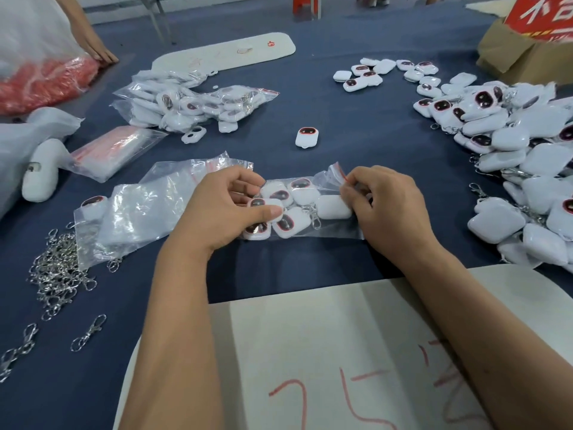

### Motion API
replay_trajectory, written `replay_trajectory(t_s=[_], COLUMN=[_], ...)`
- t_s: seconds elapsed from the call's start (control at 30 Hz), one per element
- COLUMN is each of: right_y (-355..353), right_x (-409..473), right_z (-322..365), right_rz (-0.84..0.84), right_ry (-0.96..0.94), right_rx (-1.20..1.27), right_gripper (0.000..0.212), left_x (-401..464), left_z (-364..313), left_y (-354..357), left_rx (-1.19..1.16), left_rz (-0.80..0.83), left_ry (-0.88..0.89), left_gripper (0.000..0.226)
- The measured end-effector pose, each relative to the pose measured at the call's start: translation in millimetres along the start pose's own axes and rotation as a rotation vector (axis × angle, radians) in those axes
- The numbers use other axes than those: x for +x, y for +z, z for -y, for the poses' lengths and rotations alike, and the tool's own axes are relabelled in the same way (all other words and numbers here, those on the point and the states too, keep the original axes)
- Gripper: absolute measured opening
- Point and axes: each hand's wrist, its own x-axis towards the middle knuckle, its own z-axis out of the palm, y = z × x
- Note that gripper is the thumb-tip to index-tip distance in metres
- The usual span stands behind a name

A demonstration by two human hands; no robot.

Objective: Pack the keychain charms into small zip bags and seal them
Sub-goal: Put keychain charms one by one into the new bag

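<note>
Currently mid-pack, centre of blue tabletop [341,119]. Left hand [223,209] curled, thumb and fingers pinching closed end of clear zip bag [328,228], pressing on charms inside [291,209]. Right hand [384,206] pinching bag mouth at red zip strip [339,172], fingertips pressed together on the plastic. Bag lying flat on tabletop between both hands, holding several white charms with dark red-rimmed faces, one metal clasp [314,217] visible inside. Cannot tell if zip fully closed.

Elsewhere:
- loose charm pile [508,144] at right, well apart from bag
- single charm [306,136] alone beyond the hands
- filled bags heap [192,103] far left-centre
- empty bags stack [136,212] just left of left hand, another pack of bags [114,150] behind it
- loose metal clasps [59,271] at near left
- white sheet with red marker writing [325,367] under forearms, near edge
- cardboard box [521,54] far right corner
- another person's hand [96,48] flat on tabletop, far left
</note>
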Motion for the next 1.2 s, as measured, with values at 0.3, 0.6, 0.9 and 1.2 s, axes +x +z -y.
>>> replay_trajectory(t_s=[0.3,0.6,0.9,1.2], right_y=[-0.6,-0.5,-6.2,-4.9], right_x=[0.5,0.8,-0.8,-1.5], right_z=[0.8,1.8,6.6,2.2], right_rz=[0.01,0.012,-0.092,-0.061], right_ry=[0.004,0.03,0.226,0.134], right_rx=[-0.009,-0.044,-0.242,-0.232], right_gripper=[0.013,0.01,0.029,0.029], left_x=[3.3,6.9,4.2,5.0], left_z=[-1.9,-1.1,4.0,3.7], left_y=[11.5,11.7,4.9,9.3], left_rx=[0.04,-0.131,0.283,0.167], left_rz=[-0.192,-0.25,-0.574,-0.435], left_ry=[0.056,-0.039,0.012,-0.114], left_gripper=[0.016,0.029,0.033,0.026])
